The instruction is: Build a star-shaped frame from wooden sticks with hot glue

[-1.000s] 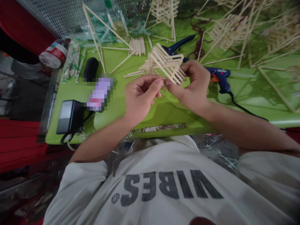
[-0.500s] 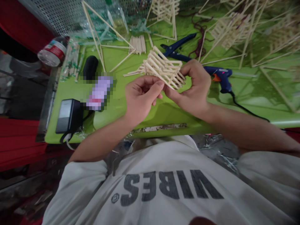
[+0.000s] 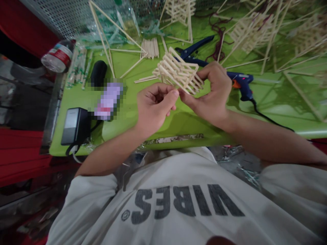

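Observation:
A small stacked lattice of pale wooden sticks [image 3: 178,69] is held tilted above the green table. My right hand [image 3: 213,97] grips its right side, with the thumb below and the fingers curled behind. Close against its lower corner, my left hand [image 3: 155,107] is closed in a pinch, the thumb pressed to the index finger. Whatever lies in that pinch is too small or hidden to make out. The two thumb tips are almost touching. Just behind the lattice, blue-handled cutters [image 3: 195,51] lie on the table, and a blue glue gun [image 3: 241,81] rests beyond my right hand.
Loose sticks [image 3: 145,79] and a stick bundle [image 3: 150,48] lie behind my left hand. A triangular stick frame [image 3: 102,41] stands at the back left. Left are a phone [image 3: 108,100], a black box [image 3: 75,126] and a bottle [image 3: 57,56]. More stick lattices [image 3: 251,32] fill the right.
The lattice has tipped slightly and shifted a little, its lower edge lifting away from my left fingertips. My left thumb and fingers stay pinched. The table items have not moved.

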